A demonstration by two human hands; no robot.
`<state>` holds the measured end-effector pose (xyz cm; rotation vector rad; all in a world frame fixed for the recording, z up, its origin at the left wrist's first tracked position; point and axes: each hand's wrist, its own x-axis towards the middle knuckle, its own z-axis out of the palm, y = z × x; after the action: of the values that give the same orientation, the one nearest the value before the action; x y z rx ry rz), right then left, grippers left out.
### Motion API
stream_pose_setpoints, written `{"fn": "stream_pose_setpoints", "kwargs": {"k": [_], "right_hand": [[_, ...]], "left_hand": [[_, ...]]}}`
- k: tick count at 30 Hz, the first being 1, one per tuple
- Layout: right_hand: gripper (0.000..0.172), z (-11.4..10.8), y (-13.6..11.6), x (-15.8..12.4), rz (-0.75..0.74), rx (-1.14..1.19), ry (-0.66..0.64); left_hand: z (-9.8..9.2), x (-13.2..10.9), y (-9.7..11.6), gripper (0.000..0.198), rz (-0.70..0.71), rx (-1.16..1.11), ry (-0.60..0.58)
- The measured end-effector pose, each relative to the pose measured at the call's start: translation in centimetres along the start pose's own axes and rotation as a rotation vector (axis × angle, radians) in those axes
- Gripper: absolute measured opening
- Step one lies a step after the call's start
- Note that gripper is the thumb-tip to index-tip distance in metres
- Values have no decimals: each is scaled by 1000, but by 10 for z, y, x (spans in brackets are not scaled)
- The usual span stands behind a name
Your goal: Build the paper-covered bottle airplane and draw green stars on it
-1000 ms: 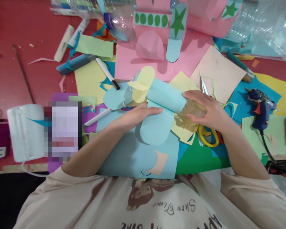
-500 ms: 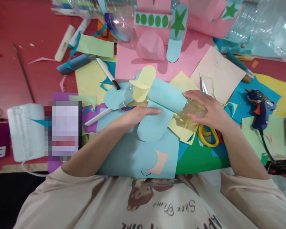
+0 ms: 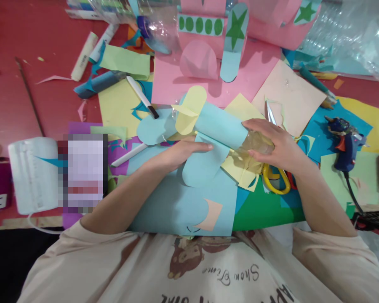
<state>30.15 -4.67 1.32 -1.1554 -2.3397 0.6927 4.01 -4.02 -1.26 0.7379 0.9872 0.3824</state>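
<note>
A clear plastic bottle (image 3: 255,142) lies on its side in front of me, wrapped in light blue paper (image 3: 222,122). My right hand (image 3: 273,141) grips its bare end, thumb on the near side and fingers over the far side. Yellow rounded paper shapes (image 3: 192,101) are fixed near the other end. A rounded light blue paper wing (image 3: 205,166) sticks out from the bottle towards me. My left hand (image 3: 188,152) pinches this wing where it meets the bottle, thumb on top and the other fingers hidden underneath. Another light blue rounded piece (image 3: 154,128) extends to the far left side.
Yellow-handled scissors (image 3: 276,181) lie beside my right wrist. A blue glue gun (image 3: 347,147) rests farther right, its cord running down. Pens, markers and paper scraps surround the bottle. Pink paper models (image 3: 202,42) stand at the back. A phone (image 3: 86,170) lies left.
</note>
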Motion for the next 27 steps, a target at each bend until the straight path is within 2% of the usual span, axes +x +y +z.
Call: {"fn": "stream_pose_setpoints", "kwargs": {"k": [27], "right_hand": [[54,-1,-1,-2,7,-42,-28]], "left_hand": [[0,1,-1,33,43,6,-24]]}}
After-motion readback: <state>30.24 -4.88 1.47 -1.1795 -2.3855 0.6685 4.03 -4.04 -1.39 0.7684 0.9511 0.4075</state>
